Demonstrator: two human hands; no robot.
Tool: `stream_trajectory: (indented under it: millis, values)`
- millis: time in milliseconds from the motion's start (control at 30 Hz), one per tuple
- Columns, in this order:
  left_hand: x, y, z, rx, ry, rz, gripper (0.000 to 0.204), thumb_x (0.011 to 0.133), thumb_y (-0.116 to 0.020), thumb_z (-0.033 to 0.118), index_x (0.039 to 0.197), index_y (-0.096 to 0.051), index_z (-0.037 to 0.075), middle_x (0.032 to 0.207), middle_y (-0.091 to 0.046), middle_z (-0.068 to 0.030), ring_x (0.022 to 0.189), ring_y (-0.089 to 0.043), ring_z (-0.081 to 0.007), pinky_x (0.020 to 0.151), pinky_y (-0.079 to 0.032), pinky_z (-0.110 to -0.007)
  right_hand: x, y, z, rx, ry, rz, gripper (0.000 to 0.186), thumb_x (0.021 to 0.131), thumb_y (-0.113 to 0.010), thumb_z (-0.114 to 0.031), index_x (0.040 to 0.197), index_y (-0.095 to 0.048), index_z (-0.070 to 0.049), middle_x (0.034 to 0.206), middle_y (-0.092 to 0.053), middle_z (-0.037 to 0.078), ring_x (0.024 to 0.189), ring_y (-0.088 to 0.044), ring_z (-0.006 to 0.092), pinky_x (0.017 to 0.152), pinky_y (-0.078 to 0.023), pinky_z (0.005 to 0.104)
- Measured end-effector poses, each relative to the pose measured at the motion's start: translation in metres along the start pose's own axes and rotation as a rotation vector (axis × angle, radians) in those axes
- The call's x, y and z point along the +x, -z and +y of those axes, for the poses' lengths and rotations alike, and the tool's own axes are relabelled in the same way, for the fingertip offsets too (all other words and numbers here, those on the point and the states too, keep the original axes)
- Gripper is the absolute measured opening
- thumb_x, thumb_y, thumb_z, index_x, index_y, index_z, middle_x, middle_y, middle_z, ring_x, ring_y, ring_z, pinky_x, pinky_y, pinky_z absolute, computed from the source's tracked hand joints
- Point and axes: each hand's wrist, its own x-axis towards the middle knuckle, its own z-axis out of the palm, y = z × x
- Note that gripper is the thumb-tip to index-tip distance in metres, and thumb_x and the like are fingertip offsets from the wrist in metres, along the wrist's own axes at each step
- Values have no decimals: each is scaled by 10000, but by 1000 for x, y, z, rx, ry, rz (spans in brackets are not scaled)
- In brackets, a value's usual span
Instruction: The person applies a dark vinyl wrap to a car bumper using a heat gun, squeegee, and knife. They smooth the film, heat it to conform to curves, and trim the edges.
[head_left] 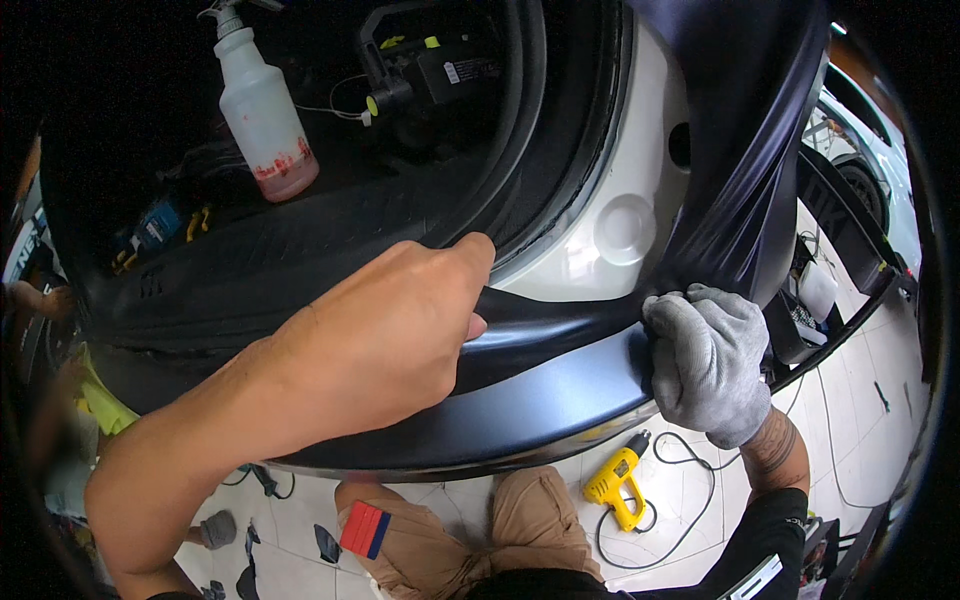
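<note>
A: How are the 2 hands placed?

B: The right hand (708, 365), covered by a grey knit glove, is closed on the dark film (745, 150) at the bumper's right corner; the left hand (400, 320), bare, is held above the bumper (545, 400) with its fingers curled inward; whether anything is pinched there cannot be told, since the fingertips are mostly hidden.

A: And where is the film seen?

B: It is draped at the upper right, beside the white body panel (585, 250); it is gathered into folds toward the glove; a satin dark-blue sheen is shown along the bumper.

A: What else is seen nearby?

B: A spray bottle (262, 115) with some reddish liquid is stood in the dark cargo area (330, 235); a yellow heat gun (618, 487) is laid on the tiled floor (690, 500), its cord looped beside it; a red squeegee (362, 528) with a blue edge is seen against the tan trousers (440, 540).
</note>
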Motion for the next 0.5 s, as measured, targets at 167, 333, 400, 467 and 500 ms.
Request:
stream_trajectory:
  millis: [167, 333, 400, 467, 500]
  values:
    - [-16, 20, -7, 55, -373, 359, 251, 877, -635, 102, 1077, -547, -20, 944, -643, -233, 903, -642, -329, 714, -488, -447, 4, -1, -2, -82, -15, 15, 473, 581, -683, -55, 1048, -615, -25, 864, -660, 116, 816, -659, 303, 802, -514, 431]
    - [-176, -48, -62, -283, 1, 506, 399, 844, -663, 178, 1182, -523, 18, 1126, -565, -245, 1103, -519, -343, 844, -443, -480, -1, -4, 0, -1, -15, 35, 533, 561, -687, -48, 1088, -611, -26, 910, -655, 116, 862, -644, 301, 866, -489, 437]
    - [-197, -159, -115, -450, 412, 129, 459, 831, -674, 209, 1224, -514, 33, 1199, -533, -250, 1183, -470, -349, 896, -425, -493, -3, -3, 0, -35, -15, 25, 537, 556, -690, -57, 1085, -608, -23, 909, -650, 113, 851, -637, 301, 864, -493, 439]
    - [-200, -286, -138, -136, 729, 54, 519, 819, -685, 240, 1267, -505, 48, 1272, -502, -254, 1264, -421, -354, 948, -408, -507, 1, -4, -3, -26, -9, 32, 540, 554, -692, -66, 1086, -609, -25, 909, -647, 112, 835, -637, 302, 857, -496, 439]
    - [-197, -325, -129, 114, 857, 28, 549, 812, -690, 255, 1288, -500, 55, 1308, -486, -257, 1304, -396, -357, 974, -399, -513, 1, -4, -2, -28, 3, 11, 542, 553, -694, -71, 1087, -609, -26, 909, -646, 112, 828, -637, 302, 854, -497, 439]
